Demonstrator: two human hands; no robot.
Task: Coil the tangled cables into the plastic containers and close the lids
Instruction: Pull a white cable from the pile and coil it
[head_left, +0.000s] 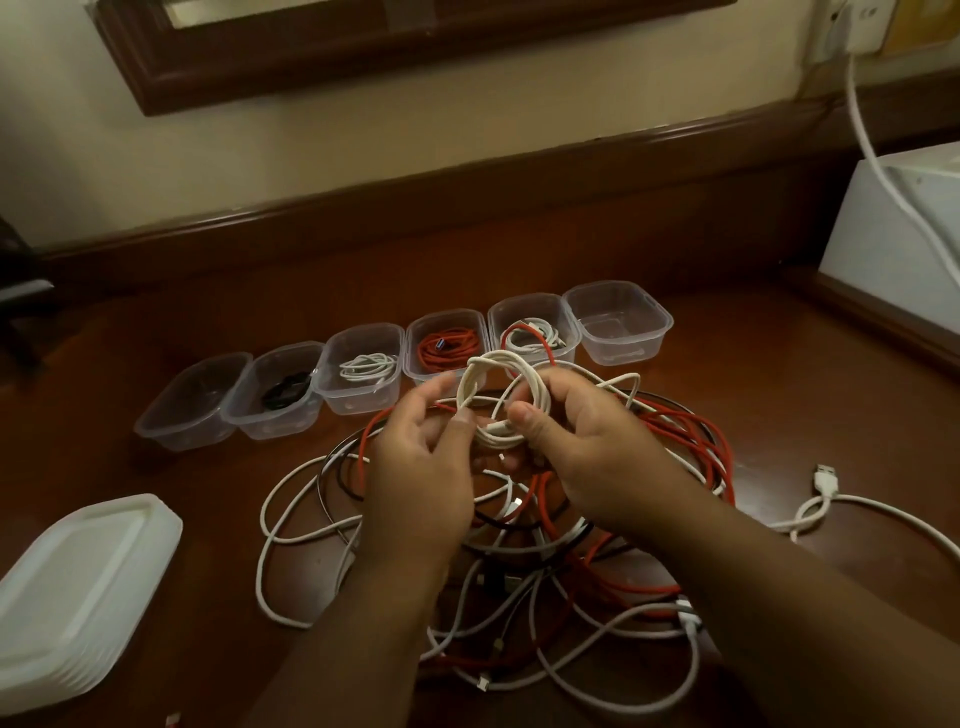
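Note:
Both hands hold a cream-white cable coil (498, 374) above a tangled pile of red, white and black cables (545, 561). My right hand (587, 452) grips the coil's lower right side, thumb pressed on the wraps. My left hand (421, 462) pinches a strand at the coil's lower left. Behind them stands a row of several clear plastic containers: an empty one (192, 405) at far left, then one with a black cable (280, 392), one with a white cable (366, 366), one with a red cable (447, 345), one with white and red cable (532, 332), and an empty one (618, 322).
A stack of white lids (78, 587) lies at the near left on the dark wooden desk (779, 395). A loose white USB cable (826, 483) trails off to the right. A white box (893, 244) stands at the far right, with a white cord running up to a wall outlet.

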